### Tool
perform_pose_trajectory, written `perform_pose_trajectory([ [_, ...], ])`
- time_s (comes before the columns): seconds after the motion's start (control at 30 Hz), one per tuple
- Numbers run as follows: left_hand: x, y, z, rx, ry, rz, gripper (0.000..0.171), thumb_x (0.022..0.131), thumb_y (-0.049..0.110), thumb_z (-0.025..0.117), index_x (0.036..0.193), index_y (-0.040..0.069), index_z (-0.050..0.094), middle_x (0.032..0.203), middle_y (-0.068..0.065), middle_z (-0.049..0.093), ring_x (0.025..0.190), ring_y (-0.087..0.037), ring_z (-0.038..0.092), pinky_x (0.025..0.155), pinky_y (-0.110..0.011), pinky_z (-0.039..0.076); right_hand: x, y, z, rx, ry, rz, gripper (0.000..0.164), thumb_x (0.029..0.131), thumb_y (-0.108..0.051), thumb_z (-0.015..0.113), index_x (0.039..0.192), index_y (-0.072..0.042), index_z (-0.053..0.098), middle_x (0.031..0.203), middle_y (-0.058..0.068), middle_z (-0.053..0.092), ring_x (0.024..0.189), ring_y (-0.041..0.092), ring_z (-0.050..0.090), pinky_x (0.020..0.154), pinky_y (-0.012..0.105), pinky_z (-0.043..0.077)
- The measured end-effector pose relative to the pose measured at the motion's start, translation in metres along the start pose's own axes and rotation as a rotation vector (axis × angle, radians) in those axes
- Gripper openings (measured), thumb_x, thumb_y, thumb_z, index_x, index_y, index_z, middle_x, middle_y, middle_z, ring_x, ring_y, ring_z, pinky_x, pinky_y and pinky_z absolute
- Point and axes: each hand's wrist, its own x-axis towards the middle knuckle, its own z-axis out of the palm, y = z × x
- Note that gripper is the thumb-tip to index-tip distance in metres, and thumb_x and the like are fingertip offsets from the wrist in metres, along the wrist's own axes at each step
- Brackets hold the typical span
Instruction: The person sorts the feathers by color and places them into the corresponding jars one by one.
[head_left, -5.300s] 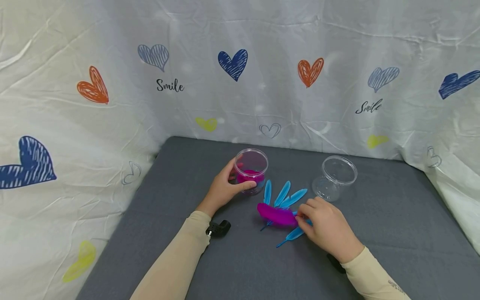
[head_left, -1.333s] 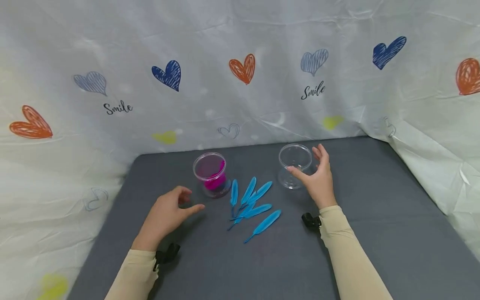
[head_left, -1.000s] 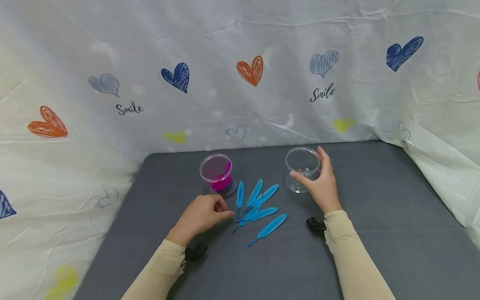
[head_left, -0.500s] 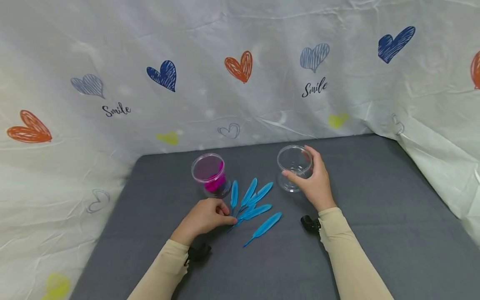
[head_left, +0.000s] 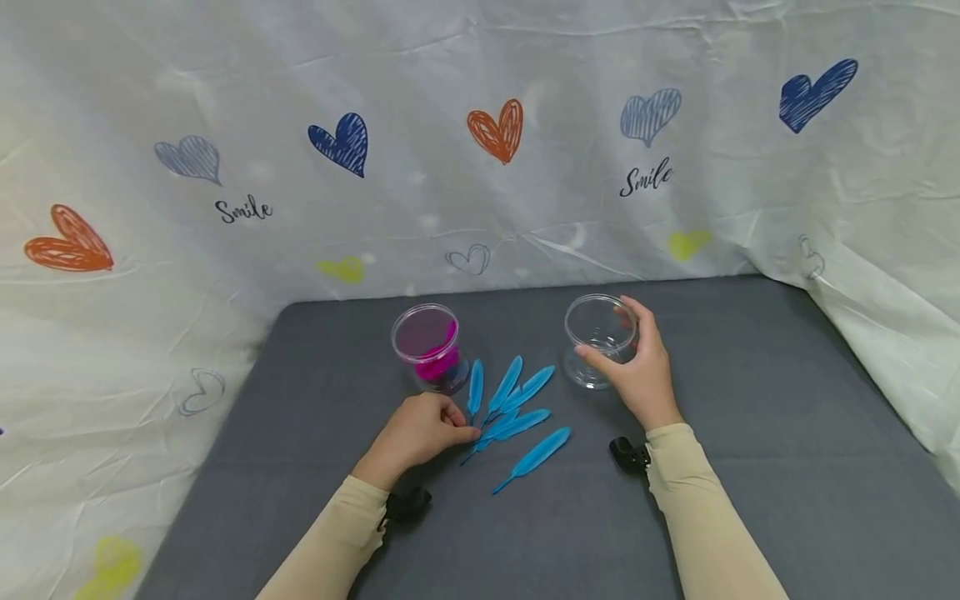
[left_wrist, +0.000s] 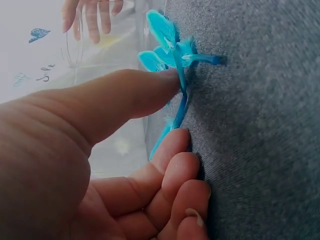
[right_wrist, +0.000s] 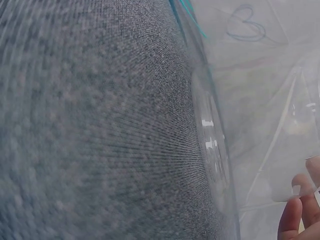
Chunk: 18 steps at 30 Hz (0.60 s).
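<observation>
Several blue feathers (head_left: 517, 422) lie fanned out on the grey tabletop. My left hand (head_left: 420, 433) is low over their quill ends at the left. In the left wrist view the thumb (left_wrist: 145, 90) touches a blue feather (left_wrist: 162, 27), and a gap shows between thumb and index fingertip, with quills behind it. My right hand (head_left: 640, 367) holds an upright, empty clear jar (head_left: 588, 379), its thumb on the near side and fingers round the far right. Behind the left hand stands another clear jar (head_left: 406, 359) with magenta feathers (head_left: 438, 362) inside.
A grey cloth-covered table (head_left: 525, 550) carries everything. A pale curtain (head_left: 420, 58) printed with hearts hangs behind and at both sides. Black wrist cameras (head_left: 408, 504) sit under the wrists.
The magenta feather my right hand pinched earlier has left the tabletop. My left hand has gone from the magenta jar to the blue quills; my right hand now holds the empty jar.
</observation>
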Motion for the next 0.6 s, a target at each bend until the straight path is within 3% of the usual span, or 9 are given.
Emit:
perform_pose_trajectory([
  [0.23, -0.0004, 0.0012, 0.0006, 0.010, 0.027, -0.042, 0.027, 0.085, 0.039, 0.092, 0.085, 0.017, 0.078, 0.082, 0.002, 0.072, 0.074, -0.018, 0.061, 0.062, -0.031, 0.051, 0.0003, -0.0006, 0.0024, -0.001, -0.016, 0.005, 0.097, 0.087, -0.040, 0.092, 0.166, -0.026, 0.037, 0.163, 0.004, 0.052, 0.151, 0.029, 0.046, 0.121, 0.060, 0.038],
  [0.6, 0.0030, -0.0011, 0.0022, -0.023, 0.035, -0.018, 0.029, 0.092, 0.043, 0.085, 0.079, 0.018, 0.079, 0.072, 0.002, 0.068, 0.066, -0.017, 0.057, 0.057, -0.031, 0.045, 0.0004, 0.0021, 0.0004, 0.001, -0.018, 0.005, 0.096, 0.087, -0.040, 0.091, 0.166, -0.026, 0.037, 0.162, 0.004, 0.052, 0.149, 0.029, 0.046, 0.119, 0.062, 0.037],
])
